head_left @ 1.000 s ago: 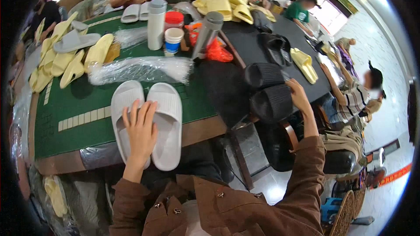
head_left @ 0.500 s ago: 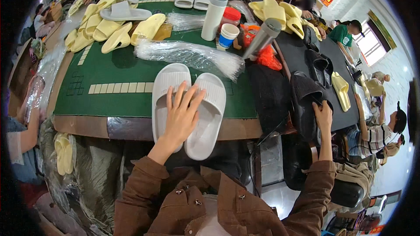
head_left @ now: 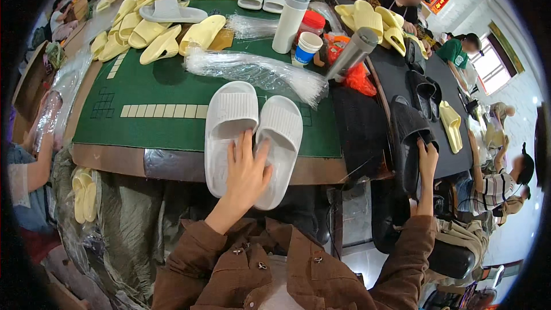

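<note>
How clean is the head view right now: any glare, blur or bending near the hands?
Head view: sharp around the left hand on the white slippers; right hand on the black slipper is darker, detail lost; the window at upper right is blown out; the table edge bows, fisheye rim black.

Under my left hand (head_left: 248,173) I see a pair of white slippers (head_left: 252,138) in matt, soft-looking foam with fine ribs across the straps, lying on a tabletop (head_left: 155,89) covered in matt green felt with a worn, smooth wooden rim. My right hand (head_left: 427,158) touches a black slipper (head_left: 408,138) of matt rubbery foam, and beyond the white pair lies a bundle of clear plastic bags (head_left: 252,72), glossy and crinkled.
</note>
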Demonstrator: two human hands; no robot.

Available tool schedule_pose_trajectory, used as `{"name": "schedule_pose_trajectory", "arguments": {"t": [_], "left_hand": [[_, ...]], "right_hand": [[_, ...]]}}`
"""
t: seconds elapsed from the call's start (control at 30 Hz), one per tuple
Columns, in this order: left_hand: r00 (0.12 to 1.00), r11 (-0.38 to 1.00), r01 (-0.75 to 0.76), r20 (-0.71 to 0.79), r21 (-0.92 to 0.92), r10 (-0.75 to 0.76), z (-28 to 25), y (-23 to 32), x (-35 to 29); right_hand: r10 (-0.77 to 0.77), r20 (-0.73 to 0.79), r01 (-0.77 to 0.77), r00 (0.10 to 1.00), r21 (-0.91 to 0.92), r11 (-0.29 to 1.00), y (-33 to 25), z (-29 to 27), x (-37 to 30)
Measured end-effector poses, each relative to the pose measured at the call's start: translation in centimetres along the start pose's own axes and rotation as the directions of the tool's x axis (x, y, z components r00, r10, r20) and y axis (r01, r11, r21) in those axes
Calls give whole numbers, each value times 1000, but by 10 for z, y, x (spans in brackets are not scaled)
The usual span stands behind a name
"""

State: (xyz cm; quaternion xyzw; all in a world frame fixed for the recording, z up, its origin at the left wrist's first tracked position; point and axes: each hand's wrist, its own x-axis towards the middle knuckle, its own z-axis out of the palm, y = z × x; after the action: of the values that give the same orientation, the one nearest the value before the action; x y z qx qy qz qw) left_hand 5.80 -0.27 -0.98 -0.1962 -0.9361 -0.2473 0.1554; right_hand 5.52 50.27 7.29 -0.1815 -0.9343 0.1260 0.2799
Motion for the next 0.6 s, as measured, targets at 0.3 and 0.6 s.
{"name": "schedule_pose_trajectory", "arguments": {"t": [0.3,0.6], "left_hand": [[996,991,59,-78,121,-49,-9,-33,-10],[912,823,400,-267,404,-312,-92,-238,-40]], "right_hand": [[-178,56,132,982,465,876,-166,-17,-67],[-390,362,145,846,549,823,-252,56,-113]]}}
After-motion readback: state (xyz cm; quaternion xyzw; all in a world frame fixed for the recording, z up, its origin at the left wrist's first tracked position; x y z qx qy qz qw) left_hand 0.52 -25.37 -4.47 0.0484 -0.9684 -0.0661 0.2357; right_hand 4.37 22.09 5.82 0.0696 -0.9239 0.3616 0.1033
